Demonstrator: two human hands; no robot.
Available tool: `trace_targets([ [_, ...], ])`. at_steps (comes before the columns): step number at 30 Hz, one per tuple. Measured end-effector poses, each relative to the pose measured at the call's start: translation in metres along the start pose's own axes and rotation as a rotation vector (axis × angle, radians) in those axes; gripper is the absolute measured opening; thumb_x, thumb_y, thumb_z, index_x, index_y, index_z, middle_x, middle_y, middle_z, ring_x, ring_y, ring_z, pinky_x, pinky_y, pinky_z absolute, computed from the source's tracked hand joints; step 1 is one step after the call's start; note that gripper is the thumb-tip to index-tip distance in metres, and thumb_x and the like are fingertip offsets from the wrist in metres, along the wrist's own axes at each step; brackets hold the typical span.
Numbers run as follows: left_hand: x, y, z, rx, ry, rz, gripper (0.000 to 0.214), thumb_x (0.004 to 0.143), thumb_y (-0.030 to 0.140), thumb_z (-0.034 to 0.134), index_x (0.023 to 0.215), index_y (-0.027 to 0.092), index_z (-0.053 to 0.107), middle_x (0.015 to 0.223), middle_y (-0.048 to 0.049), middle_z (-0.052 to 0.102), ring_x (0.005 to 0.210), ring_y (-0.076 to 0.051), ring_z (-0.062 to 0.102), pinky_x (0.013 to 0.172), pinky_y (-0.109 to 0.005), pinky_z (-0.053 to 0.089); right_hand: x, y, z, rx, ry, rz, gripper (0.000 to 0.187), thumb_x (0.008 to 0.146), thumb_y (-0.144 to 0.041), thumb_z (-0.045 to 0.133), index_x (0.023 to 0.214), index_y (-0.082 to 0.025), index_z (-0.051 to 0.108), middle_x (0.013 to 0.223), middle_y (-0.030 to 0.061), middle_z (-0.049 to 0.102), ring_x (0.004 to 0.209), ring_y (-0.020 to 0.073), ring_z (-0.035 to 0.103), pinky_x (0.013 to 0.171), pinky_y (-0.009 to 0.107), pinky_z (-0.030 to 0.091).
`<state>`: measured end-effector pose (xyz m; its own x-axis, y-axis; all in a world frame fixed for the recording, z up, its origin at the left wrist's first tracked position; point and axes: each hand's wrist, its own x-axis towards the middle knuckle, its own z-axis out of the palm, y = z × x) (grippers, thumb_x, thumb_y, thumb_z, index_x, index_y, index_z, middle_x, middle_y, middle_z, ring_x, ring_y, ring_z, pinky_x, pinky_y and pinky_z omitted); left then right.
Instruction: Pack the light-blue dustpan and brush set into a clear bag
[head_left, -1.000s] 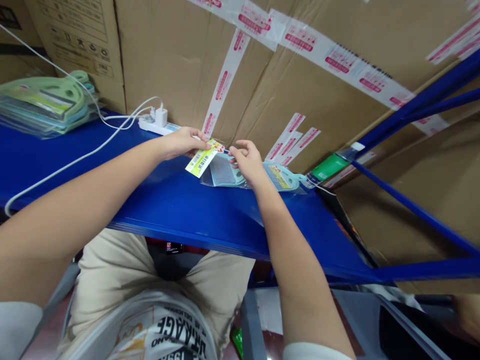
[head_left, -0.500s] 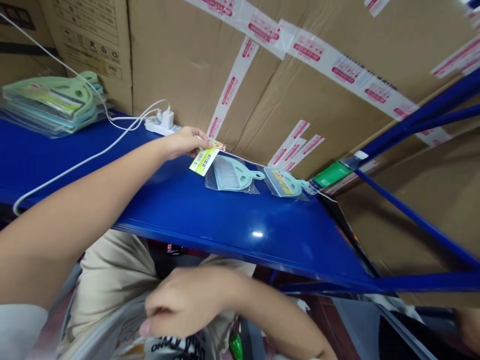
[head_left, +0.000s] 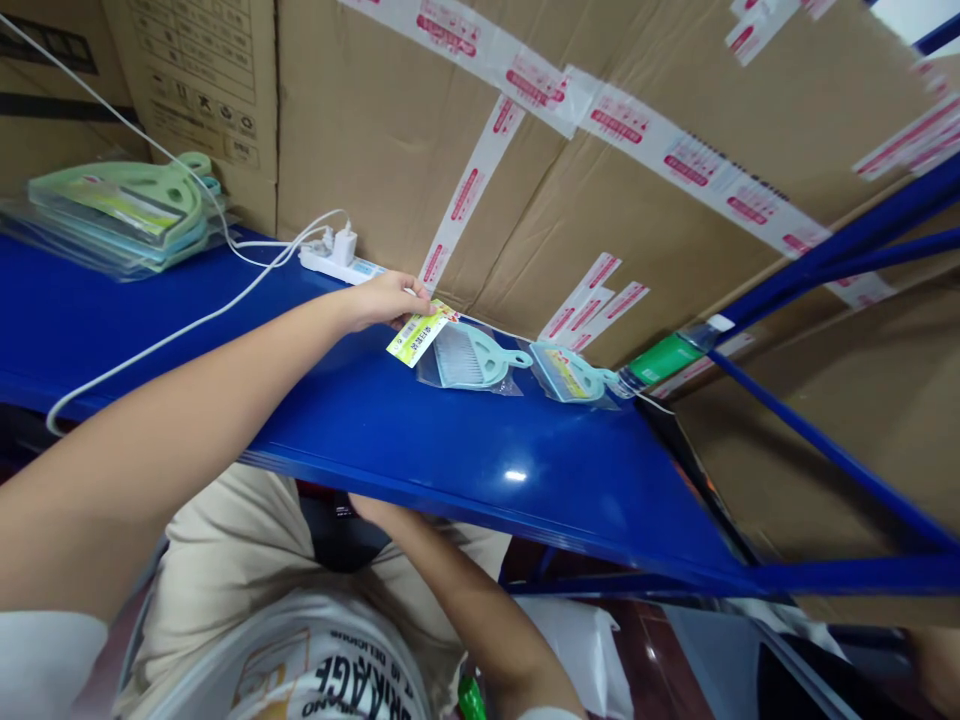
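My left hand (head_left: 386, 298) reaches over the blue shelf (head_left: 420, 440) and pinches a yellow-green label card (head_left: 418, 334). Right of the card lies a small teal dustpan in a clear bag (head_left: 472, 360). A second bagged teal dustpan (head_left: 570, 372) lies further right, close to the cardboard boxes. My right arm (head_left: 465, 600) goes down under the shelf's front edge; its hand is hidden beneath the shelf.
Large taped cardboard boxes (head_left: 600, 150) stand along the back of the shelf. A stack of bagged green and teal dustpans (head_left: 120, 215) sits at the far left. A white power strip (head_left: 337, 265) with a charger and white cables runs across the shelf. Blue frame bars (head_left: 825, 450) rise at right.
My right hand left the bagged dustpan, dropped to my lap and has now gone under the shelf. The left hand kept hold of the label card.
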<state>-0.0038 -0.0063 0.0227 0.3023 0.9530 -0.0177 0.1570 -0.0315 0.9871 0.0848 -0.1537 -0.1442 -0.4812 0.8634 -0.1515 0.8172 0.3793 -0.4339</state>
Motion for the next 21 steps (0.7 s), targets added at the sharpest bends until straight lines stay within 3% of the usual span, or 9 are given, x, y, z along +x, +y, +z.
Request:
trace_targets([
  [3, 0.002, -0.001, -0.001, 0.017, 0.000, 0.004, 0.022, 0.072, 0.010, 0.080, 0.070, 0.021, 0.061, 0.073, -0.0034, 0.069, 0.072, -0.017, 0.067, 0.065, -0.028, 0.047, -0.044, -0.023, -0.002, -0.136, -0.371, -0.373, 0.042, 0.107, -0.036, 0.045, 0.081, -0.019, 0.073, 0.079, 0.0035, 0.077, 0.069, 0.0174, 0.068, 0.067, 0.028, 0.053],
  [4, 0.002, -0.002, -0.001, 0.019, 0.001, 0.009, 0.022, 0.072, 0.010, 0.080, 0.070, 0.021, 0.061, 0.073, -0.0036, 0.070, 0.072, -0.017, 0.067, 0.065, -0.028, 0.047, -0.060, -0.031, -0.011, -0.150, -0.387, -0.550, 0.044, 0.106, -0.042, 0.046, 0.079, -0.019, 0.073, 0.077, 0.0039, 0.077, 0.069, 0.0174, 0.068, 0.064, 0.028, 0.052],
  [6, 0.002, -0.002, -0.002, 0.019, 0.012, 0.020, 0.023, 0.072, 0.010, 0.080, 0.069, 0.021, 0.060, 0.075, -0.0035, 0.071, 0.072, -0.017, 0.067, 0.065, -0.027, 0.047, -0.085, -0.041, -0.044, -0.172, -0.189, -0.739, 0.050, 0.107, -0.047, 0.042, 0.078, -0.020, 0.073, 0.073, 0.0038, 0.075, 0.069, 0.0169, 0.067, 0.064, 0.029, 0.050],
  [7, 0.002, -0.002, -0.003, 0.020, 0.021, 0.023, 0.023, 0.072, 0.010, 0.080, 0.069, 0.021, 0.060, 0.076, -0.0032, 0.072, 0.072, -0.016, 0.067, 0.065, -0.027, 0.046, -0.091, -0.043, -0.069, -0.180, -0.062, -0.763, 0.052, 0.108, -0.046, 0.040, 0.077, -0.021, 0.073, 0.070, 0.0031, 0.074, 0.067, 0.0156, 0.066, 0.062, 0.028, 0.048],
  [9, 0.002, -0.002, -0.003, 0.029, 0.039, 0.024, 0.022, 0.073, 0.011, 0.080, 0.070, 0.022, 0.061, 0.074, -0.0020, 0.071, 0.069, -0.015, 0.066, 0.064, -0.026, 0.045, -0.087, -0.036, -0.126, -0.209, 0.227, -0.682, 0.047, 0.109, -0.040, 0.039, 0.080, -0.023, 0.073, 0.071, 0.0021, 0.073, 0.068, 0.0138, 0.065, 0.065, 0.026, 0.047],
  [11, 0.001, -0.001, -0.004, 0.050, 0.053, 0.027, 0.020, 0.074, 0.012, 0.080, 0.071, 0.021, 0.062, 0.071, -0.0007, 0.069, 0.065, -0.014, 0.064, 0.063, -0.026, 0.044, -0.065, -0.016, -0.179, -0.203, 0.547, -0.523, 0.047, 0.109, -0.042, 0.040, 0.083, -0.021, 0.073, 0.071, 0.0028, 0.069, 0.071, 0.0144, 0.065, 0.069, 0.026, 0.047],
  [13, 0.001, -0.001, -0.004, 0.064, 0.067, 0.030, 0.020, 0.073, 0.014, 0.081, 0.070, 0.021, 0.062, 0.070, -0.0006, 0.069, 0.064, -0.014, 0.064, 0.063, -0.026, 0.045, -0.035, 0.012, -0.215, -0.148, 0.764, -0.365, 0.045, 0.109, -0.039, 0.034, 0.095, -0.020, 0.073, 0.076, 0.0035, 0.069, 0.077, 0.0157, 0.067, 0.075, 0.028, 0.049],
  [16, 0.002, -0.002, -0.005, 0.058, 0.093, 0.027, 0.021, 0.072, 0.014, 0.082, 0.071, 0.021, 0.063, 0.074, -0.0023, 0.071, 0.069, -0.016, 0.067, 0.066, -0.028, 0.048, -0.001, 0.053, -0.227, -0.042, 0.926, -0.193, 0.047, 0.106, -0.031, 0.026, 0.100, -0.020, 0.071, 0.076, 0.0036, 0.070, 0.077, 0.0179, 0.068, 0.080, 0.032, 0.051],
  [21, 0.005, -0.003, -0.004, 0.059, 0.122, 0.015, 0.019, 0.073, 0.014, 0.082, 0.078, 0.022, 0.066, 0.080, -0.0044, 0.072, 0.080, -0.019, 0.070, 0.070, -0.029, 0.050, 0.010, 0.082, -0.208, 0.068, 0.751, -0.111, 0.040, 0.097, -0.031, 0.036, 0.084, -0.020, 0.073, 0.071, 0.0028, 0.071, 0.078, 0.0200, 0.071, 0.081, 0.033, 0.053],
])
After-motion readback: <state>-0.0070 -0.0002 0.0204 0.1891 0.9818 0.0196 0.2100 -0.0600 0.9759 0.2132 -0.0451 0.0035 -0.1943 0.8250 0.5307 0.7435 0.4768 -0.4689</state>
